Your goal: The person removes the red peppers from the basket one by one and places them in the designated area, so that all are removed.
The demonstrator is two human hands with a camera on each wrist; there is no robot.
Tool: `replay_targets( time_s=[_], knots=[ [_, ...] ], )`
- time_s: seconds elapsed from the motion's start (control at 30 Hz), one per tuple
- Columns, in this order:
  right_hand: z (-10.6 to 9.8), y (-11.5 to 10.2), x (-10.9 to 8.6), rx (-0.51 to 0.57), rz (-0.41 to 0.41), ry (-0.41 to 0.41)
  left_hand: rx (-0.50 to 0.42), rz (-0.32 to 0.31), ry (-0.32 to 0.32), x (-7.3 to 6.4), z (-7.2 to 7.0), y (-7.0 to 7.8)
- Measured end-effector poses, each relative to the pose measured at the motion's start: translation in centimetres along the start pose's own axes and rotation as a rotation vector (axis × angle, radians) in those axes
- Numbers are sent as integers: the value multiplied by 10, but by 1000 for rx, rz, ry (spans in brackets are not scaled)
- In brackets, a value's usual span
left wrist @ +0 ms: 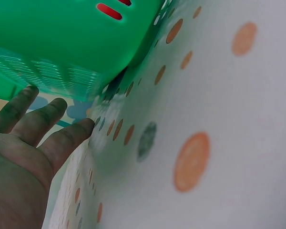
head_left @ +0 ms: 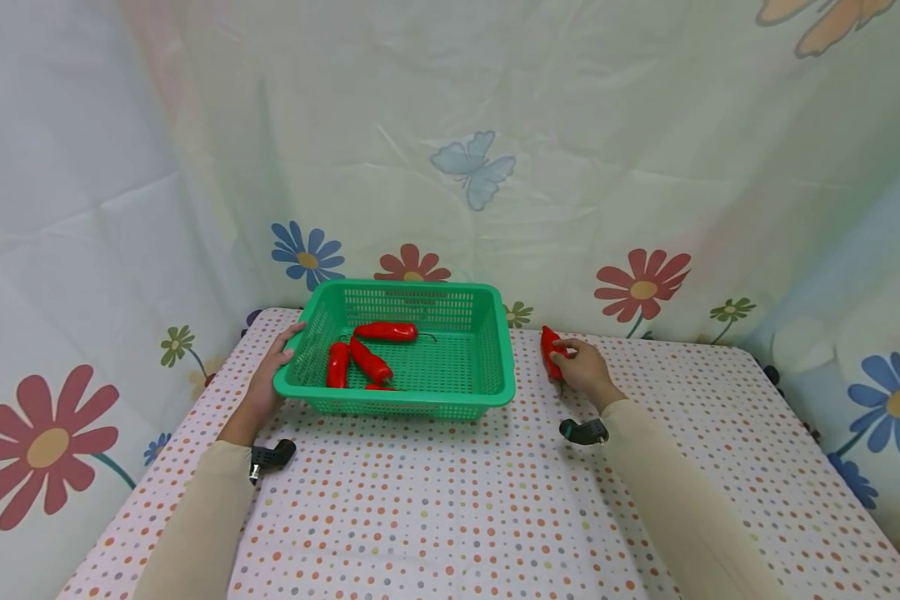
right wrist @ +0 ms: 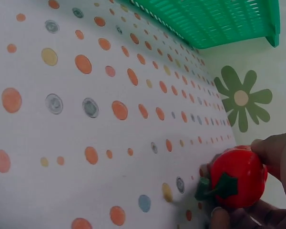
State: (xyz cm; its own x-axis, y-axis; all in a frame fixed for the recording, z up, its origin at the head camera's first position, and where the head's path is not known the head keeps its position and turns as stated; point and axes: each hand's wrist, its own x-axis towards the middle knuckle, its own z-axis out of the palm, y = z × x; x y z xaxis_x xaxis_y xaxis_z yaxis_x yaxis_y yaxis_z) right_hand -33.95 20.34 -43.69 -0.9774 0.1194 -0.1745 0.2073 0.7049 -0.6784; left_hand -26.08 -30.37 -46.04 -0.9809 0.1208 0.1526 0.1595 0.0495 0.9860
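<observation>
A green plastic basket [head_left: 393, 402] stands at the back of the table, its side slotted like a mesh. Several red peppers [head_left: 387, 332] lie inside it, one partly hidden behind the front rim. My left hand [head_left: 270, 367] is at the basket's left side, and the left wrist view shows its fingers [left wrist: 43, 119] nearly straight alongside the wall. Right of the basket, my right hand [head_left: 585, 367] grips another red pepper [right wrist: 238, 177] between thumb and fingers, low over the tabletop. This pepper's green stem [right wrist: 214, 188] faces the right wrist camera.
A white cloth with coloured dots [head_left: 420, 500] covers the table. Behind and at both sides hang pale curtains [head_left: 390, 150] printed with flowers and butterflies. Each wrist wears a small black camera, the left one [head_left: 273, 455] close over the cloth.
</observation>
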Motion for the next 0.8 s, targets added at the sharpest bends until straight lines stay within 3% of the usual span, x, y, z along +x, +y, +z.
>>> replay_targets(
  time_s=[0.23,0.37,0.6,0.8],
  knots=[
    [-3,0,1,-5,26,-24,13,9,-5,0,-1,0],
    [-6,1,0,-16,19,8,5,17,-10,0,-1,1],
    [-11,-7,-7,14,-93,181,-9,16,-10,-1,-2,1],
    [-11,-46,-24,171,-224,193,-11,17,-15,-1,-1,1]
  ],
)
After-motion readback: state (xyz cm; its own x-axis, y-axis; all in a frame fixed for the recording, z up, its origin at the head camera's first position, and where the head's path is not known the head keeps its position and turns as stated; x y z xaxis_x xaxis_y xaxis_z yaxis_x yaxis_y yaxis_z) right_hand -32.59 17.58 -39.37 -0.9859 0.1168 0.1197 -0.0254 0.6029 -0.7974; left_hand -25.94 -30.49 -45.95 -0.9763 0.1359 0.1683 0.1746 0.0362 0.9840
